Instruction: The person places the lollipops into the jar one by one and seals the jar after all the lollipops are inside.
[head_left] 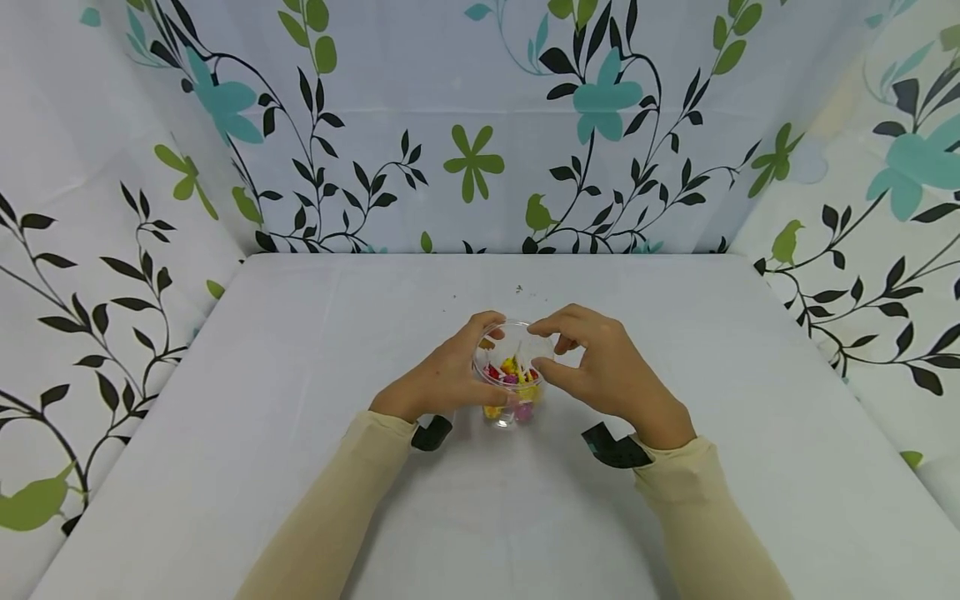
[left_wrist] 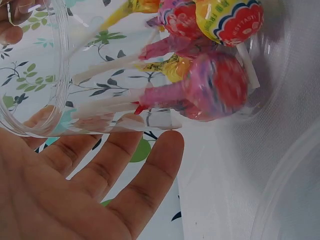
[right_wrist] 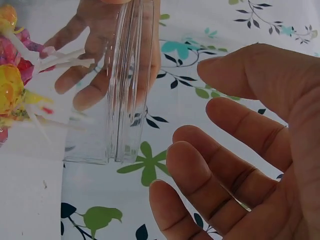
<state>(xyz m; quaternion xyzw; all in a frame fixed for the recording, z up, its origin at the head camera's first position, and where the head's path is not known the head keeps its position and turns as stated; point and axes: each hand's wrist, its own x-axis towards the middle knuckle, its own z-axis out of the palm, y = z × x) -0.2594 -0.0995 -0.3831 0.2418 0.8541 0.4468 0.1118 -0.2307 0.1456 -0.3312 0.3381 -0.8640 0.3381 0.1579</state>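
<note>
A clear plastic jar [head_left: 504, 423] stands upright on the white table, holding several wrapped lollipops [left_wrist: 215, 85] in pink, red and yellow, their sticks pointing up. My left hand [head_left: 442, 367] grips the jar near its rim, thumb on the near side and fingers round the far side. At the jar's top, a clear ridged band, seemingly a lid [right_wrist: 135, 80], shows in the right wrist view. My right hand [head_left: 603, 362] hovers close to the jar's right side, thumb and fingers loosely curved. A gap separates its fingertips from the jar in the right wrist view; nothing is in it.
The white tabletop [head_left: 360, 317] spreads around the jar, with a few tiny dark specks [head_left: 519, 289] beyond it. A leaf-patterned curtain [head_left: 465, 125] stands behind the table and along both sides.
</note>
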